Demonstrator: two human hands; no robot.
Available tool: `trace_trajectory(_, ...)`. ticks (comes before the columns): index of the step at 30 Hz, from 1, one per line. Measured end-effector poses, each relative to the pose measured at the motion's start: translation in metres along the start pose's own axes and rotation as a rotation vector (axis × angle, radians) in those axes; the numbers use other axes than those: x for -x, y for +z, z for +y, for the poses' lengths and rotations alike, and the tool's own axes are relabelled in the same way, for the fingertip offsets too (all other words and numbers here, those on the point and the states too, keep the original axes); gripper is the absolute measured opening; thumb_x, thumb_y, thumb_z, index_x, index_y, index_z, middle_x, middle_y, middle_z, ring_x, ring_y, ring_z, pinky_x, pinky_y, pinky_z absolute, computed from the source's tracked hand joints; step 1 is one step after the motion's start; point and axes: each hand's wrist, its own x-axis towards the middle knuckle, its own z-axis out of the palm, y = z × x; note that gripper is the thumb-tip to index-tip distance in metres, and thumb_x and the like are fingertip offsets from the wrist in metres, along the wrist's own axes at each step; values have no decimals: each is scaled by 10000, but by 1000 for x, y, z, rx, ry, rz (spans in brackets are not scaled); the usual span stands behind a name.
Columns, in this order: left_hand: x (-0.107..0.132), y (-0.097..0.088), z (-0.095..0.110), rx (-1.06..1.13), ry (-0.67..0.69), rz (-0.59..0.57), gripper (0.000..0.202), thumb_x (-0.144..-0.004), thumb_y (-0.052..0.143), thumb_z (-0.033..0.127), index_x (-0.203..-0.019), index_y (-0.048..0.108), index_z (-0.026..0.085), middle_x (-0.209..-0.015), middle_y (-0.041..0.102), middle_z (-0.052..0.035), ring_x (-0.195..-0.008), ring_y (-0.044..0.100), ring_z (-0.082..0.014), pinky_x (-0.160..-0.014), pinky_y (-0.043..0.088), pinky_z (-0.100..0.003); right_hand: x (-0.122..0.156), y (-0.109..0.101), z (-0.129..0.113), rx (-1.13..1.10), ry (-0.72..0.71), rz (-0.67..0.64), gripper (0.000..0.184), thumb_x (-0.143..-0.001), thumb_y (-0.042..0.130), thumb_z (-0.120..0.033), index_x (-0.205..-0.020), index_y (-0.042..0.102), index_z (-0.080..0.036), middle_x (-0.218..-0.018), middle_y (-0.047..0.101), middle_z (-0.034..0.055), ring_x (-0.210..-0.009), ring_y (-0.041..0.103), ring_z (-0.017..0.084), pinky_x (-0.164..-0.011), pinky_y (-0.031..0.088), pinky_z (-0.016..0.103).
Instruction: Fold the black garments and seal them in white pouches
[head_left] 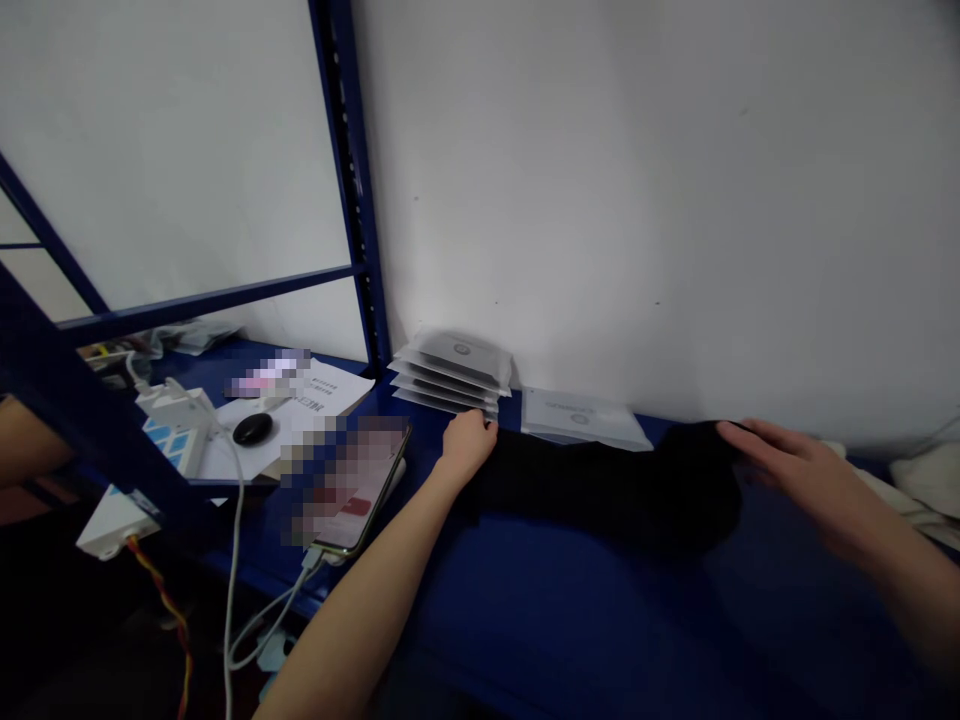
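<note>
Wall (637, 200), white and flat, rises behind a tall blue metal frame (364, 200) and a smooth blue counter (540, 610). Soft black cloth (600, 490) stretches long and wrinkly over the counter. Behind it are a stack of thin, cloudy bags (450, 365) and one flat bag (585, 415). The left hand (469, 442) has fingers bent in, pinching the cloth's left end. The right hand (806, 475) touches its right end with nearly straight fingers; I can't tell if they pinch.
</note>
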Motion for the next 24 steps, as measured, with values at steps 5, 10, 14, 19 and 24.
trace_trajectory(5,2,1,0,-7,-2,8,273,-852,453,324,-895,662,153,-968,691,-128,-959,635,-251,-778,455,-288,23,44,-29,345,-311,-139,327,-726,528,-515,-761,611,-201,-767,660,64,-741,599,232,-698,467,361)
trace_trajectory(10,3,0,0,-10,6,18,272,-850,454,327,-890,661,157,-961,694,-122,-957,635,-248,-780,452,-287,60,87,-34,575,-561,-568,231,-786,512,-429,-779,615,-222,-851,666,56,-764,605,220,-691,466,349)
trace_trajectory(14,2,0,0,6,-2,7,269,-842,452,320,-894,661,159,-963,692,-122,-940,639,-249,-755,454,-290,53,68,-20,403,-615,-746,267,-819,487,-443,-921,634,-246,-1005,668,41,-922,611,219,-831,469,356)
trace_trajectory(19,1,2,1,-35,8,18,282,-853,446,328,-901,661,151,-978,689,-134,-957,635,-262,-770,452,-303,18,32,9,205,-481,-454,370,-807,470,-512,-1028,601,-246,-1100,648,64,-1035,593,256,-921,450,417)
trace_trajectory(24,1,2,1,-35,0,6,279,-859,453,339,-918,657,158,-987,687,-129,-967,632,-262,-775,450,-300,21,44,28,396,-600,-576,475,-822,467,-523,-1220,534,-271,-1325,514,77,-1230,457,270,-1045,339,470)
